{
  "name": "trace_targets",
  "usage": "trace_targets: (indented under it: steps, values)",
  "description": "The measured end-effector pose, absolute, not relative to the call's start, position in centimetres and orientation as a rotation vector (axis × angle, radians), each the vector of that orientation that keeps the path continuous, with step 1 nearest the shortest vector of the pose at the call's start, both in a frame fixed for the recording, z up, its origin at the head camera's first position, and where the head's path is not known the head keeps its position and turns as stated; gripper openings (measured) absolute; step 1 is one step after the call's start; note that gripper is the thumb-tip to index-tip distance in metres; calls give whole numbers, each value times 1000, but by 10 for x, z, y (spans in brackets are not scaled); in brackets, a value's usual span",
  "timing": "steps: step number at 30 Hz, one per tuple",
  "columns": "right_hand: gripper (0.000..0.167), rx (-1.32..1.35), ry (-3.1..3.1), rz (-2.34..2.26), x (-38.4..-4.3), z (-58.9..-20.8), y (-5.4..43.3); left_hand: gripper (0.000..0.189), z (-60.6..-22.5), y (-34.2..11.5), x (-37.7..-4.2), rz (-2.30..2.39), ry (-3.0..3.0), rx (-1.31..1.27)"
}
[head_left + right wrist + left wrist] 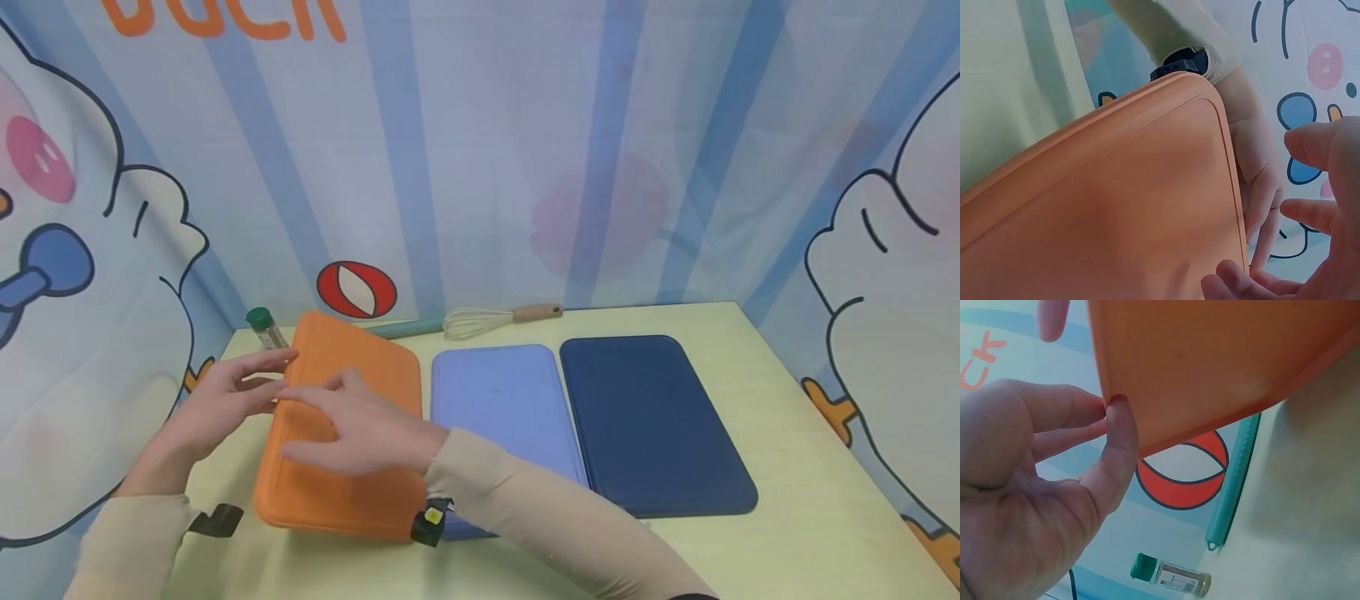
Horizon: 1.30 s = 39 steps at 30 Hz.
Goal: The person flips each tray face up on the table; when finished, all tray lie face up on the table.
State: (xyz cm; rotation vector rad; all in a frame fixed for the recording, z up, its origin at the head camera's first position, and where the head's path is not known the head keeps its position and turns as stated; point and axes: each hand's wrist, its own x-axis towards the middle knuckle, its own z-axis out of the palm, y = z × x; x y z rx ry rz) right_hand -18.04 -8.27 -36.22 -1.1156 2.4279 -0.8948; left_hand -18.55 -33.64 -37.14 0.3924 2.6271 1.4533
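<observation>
Beige right sleeve (570,521), tilted, round-cornered orange board (345,498), left fingers (1121,432) pinching its edge, right fingers (313,396) spread

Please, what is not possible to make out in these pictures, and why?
- Left wrist view: the jar label, too small and blurred to read.
- Head view: part of the light blue board, hidden by the right sleeve.
- Right wrist view: part of the right hand, cut off by the edge.
</observation>
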Motion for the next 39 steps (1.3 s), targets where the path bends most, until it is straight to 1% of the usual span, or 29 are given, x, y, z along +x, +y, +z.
trace_targets:
  steps: [12, 20, 31, 39]
  values:
    - [66, -1204, 2399, -838, -178, -356, -81, 58, -358, -324, -185, 1363, 2654, 276]
    - [65, -1188, 2412, -787, -177, -354, -82, 57, -354, -317, -188, 1362, 2658, 292]
    - [73, -1117, 2465, -716, -175, -352, -81, 56, -349, -310, -190, 1369, 2651, 323]
    - [74, -1108, 2492, -671, -174, -350, -82, 56, -347, -305, -191, 1362, 2658, 336]
